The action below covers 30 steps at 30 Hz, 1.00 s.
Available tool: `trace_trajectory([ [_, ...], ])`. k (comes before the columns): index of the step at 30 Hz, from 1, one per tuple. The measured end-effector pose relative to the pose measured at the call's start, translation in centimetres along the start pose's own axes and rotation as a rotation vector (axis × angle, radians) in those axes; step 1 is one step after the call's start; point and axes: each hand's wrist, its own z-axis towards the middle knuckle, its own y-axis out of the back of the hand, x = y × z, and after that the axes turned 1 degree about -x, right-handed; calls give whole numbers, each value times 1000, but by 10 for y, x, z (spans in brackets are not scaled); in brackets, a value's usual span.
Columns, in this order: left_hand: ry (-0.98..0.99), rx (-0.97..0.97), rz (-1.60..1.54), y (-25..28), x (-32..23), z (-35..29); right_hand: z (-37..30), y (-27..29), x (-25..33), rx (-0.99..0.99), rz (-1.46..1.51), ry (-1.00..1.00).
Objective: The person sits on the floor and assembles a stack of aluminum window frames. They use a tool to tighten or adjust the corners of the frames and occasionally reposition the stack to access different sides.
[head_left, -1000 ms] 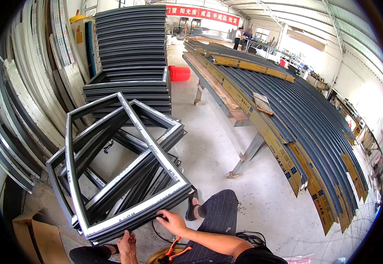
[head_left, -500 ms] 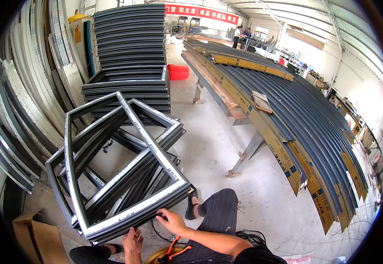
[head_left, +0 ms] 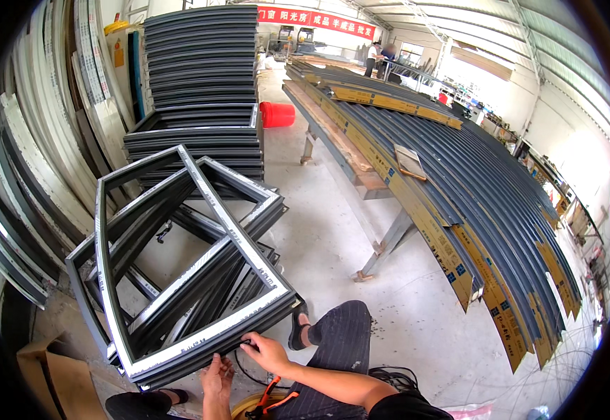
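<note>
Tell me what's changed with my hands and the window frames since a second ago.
Your left hand has moved right along the near edge of the top frame, closer to your right hand. The whole view shifted slightly too. Your right hand stays at that edge, and the frames below lie as before.

L hand [head_left: 217, 378]: fingertips at near edge of top frame [head_left: 210, 334], contact pt hidden, prob. touching. R hand [head_left: 266, 353]: thumb & fingertips bunched at same edge; anything pinched too small to tell. Black R sleeve [head_left: 410, 407] cut off by btm edge, ditto yellow coil [head_left: 243, 406]. Leaning profiles [head_left: 46, 105]: tops cut off. Cardboard box [head_left: 74, 385] partly lost in dark rim. Two ppl [head_left: 370, 56] in bg: tiny, hands unreadable, one head blurred.
</note>
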Motion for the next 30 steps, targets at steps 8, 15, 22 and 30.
trace_trajectory([
  [8,40,1,-36,-19,19,9,-1,5,-1,-8,-45,-31],
  [15,36,-30,2,-42,6,-9,1,3,1,-39,-27,44],
  [22,-36,-29,110,-38,17,0,4,0,-5,-2,13,4],
  [30,-845,-175,1006,-24,-2,-38,2,33,-8,-33,484,-382],
])
